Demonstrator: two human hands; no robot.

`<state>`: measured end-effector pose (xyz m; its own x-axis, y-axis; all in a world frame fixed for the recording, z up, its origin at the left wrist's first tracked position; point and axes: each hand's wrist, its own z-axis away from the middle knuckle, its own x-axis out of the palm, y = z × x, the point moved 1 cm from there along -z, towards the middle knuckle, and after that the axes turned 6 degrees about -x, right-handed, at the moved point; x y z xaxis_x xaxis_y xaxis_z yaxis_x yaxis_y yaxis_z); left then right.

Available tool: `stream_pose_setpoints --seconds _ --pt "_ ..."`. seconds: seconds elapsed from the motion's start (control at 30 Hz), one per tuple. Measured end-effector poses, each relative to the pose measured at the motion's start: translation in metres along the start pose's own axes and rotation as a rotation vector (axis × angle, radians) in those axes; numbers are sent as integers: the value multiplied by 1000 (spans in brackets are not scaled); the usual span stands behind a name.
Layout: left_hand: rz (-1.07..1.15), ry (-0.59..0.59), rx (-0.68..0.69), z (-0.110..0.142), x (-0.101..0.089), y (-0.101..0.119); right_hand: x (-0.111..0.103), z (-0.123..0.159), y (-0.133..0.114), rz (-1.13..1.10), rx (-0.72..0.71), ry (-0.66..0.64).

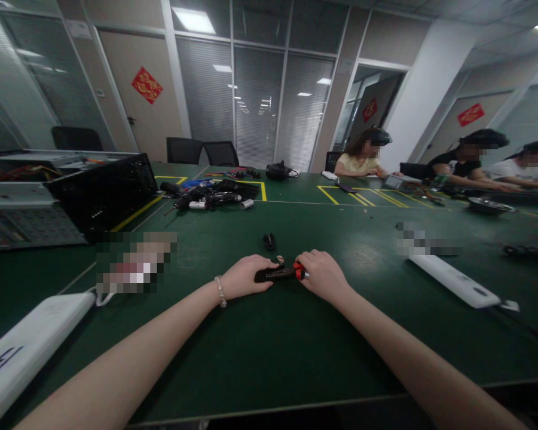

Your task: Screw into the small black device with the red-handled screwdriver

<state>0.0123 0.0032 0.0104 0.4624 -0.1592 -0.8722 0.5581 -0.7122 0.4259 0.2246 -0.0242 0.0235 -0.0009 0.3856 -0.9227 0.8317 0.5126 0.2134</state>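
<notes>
My right hand (323, 272) is closed around the red handles of a pair of pliers (287, 273). Their dark jaws point left, toward my other hand. Thumb and fingers of my left hand (246, 278) are closed on a small black piece (262, 276) beside the jaws; its kind is too small and dark to tell. I cannot make out whether the jaws grip it. A small pale bit (280, 260) shows just above the pliers. Just beyond the hands, a bundled black cable (269, 241) lies on the green table (269, 358).
A white power bank (40, 328) lies at left, near an open computer case (103, 191). At right is a white power strip (452, 278). A pile of tools and cables (215, 194) lies farther back. Several people sit at the far right, near a metal bowl (491, 206).
</notes>
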Motion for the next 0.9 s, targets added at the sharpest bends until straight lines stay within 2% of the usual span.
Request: stream_pose_setpoints --seconds 0.53,0.9 --pt "10 -42 -34 1 -4 3 -2 1 0 -26 18 -13" --pt "4 -16 -16 -1 -2 3 -1 0 0 -56 -10 21"
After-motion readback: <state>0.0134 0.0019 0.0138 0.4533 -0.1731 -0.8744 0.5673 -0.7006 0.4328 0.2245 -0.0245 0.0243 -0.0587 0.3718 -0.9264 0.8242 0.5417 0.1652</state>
